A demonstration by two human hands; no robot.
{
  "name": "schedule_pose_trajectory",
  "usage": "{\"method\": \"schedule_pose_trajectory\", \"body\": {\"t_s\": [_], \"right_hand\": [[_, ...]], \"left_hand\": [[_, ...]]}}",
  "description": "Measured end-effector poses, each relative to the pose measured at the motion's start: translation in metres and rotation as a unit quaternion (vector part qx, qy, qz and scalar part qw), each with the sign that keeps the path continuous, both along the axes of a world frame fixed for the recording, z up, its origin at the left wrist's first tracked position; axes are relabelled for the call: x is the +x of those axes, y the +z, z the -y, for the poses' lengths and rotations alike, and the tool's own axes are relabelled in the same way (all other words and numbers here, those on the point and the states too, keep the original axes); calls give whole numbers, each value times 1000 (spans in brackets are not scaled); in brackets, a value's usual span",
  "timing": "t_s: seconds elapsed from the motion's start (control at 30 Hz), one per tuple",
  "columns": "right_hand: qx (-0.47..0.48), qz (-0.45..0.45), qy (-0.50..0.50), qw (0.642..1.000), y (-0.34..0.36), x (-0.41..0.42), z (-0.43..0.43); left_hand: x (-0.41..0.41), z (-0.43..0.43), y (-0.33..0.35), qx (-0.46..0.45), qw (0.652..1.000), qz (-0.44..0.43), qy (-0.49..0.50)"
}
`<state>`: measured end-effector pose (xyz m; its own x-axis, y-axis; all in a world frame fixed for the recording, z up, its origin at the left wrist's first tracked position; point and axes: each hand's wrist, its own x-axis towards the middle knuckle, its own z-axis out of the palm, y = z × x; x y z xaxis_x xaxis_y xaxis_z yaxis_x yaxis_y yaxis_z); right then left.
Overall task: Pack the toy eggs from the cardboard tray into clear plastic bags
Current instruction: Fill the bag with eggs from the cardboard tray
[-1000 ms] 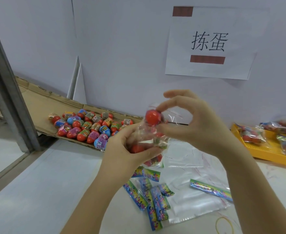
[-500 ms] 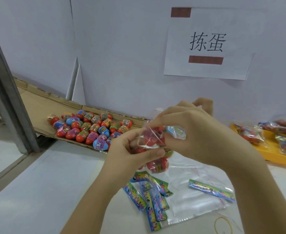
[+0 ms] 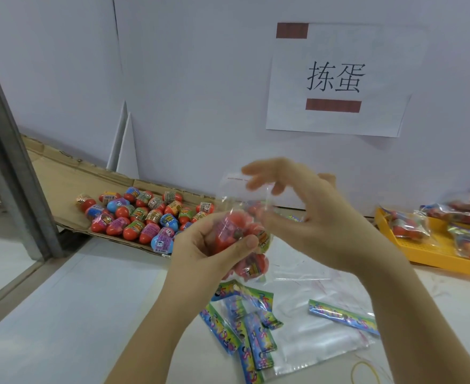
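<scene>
Left hand [image 3: 200,245] curled round 1 clear bag [image 3: 234,189], held over mid-table [image 3: 62,314]; about 4 toy eggs [image 3: 252,266] inside. Right hand [image 3: 325,223] at bag mouth, blurred, grip can't tell. Cardboard tray [image 3: 62,184], back-left edge: ~25 loose eggs [image 3: 145,217]. Yellow tray [image 3: 433,250], right edge: 3+ filled bags [image 3: 408,224]. Front edge: ~6 printed strips [image 3: 256,336], 1 rubber band [image 3: 365,370].

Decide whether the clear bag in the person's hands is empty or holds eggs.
Holds eggs: red toy eggs show through the clear bag gripped by the left hand. The exact count cannot be told.
</scene>
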<state>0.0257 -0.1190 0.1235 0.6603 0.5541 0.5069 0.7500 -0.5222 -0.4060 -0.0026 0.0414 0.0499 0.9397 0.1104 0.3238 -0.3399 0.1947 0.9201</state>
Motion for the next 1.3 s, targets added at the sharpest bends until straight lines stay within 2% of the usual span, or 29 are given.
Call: {"method": "schedule_pose_trajectory", "body": {"t_s": [0.07,0.13,0.2,0.27,0.3,0.43,0.67,0.97,1.2,1.23,1.3], "right_hand": [[136,-17,-19,990,-5,8,-1],[207,-130,-34,969,-6,15,0],[154,-295,-22,943,-7,20,2],[91,-357,15,930,-12,21,0],[95,-356,29,929,-15,22,-3],[231,-363,13,903,-21,24,-13],[307,-302,14,902,-23,21,-20],[323,-238,37,915,-27,17,-29],[351,-258,11,900,-27,17,-28],[354,-227,-19,907,-28,17,-28],[324,-83,-100,937,-30,16,-28]], "left_hand": [[-1,-1,1,2,1000,-6,24],[-1,-2,3,1,999,-11,34],[-1,-2,4,-6,999,-10,37],[-3,-1,4,-5,999,-6,40],[-4,0,4,-5,999,-2,37],[-5,0,4,-4,999,14,32],[2,2,-1,-44,996,19,70],[4,-1,0,-154,985,19,80],[5,2,-6,-124,983,55,124],[6,2,-7,-120,983,62,123],[7,2,-9,-110,983,77,128]]}}
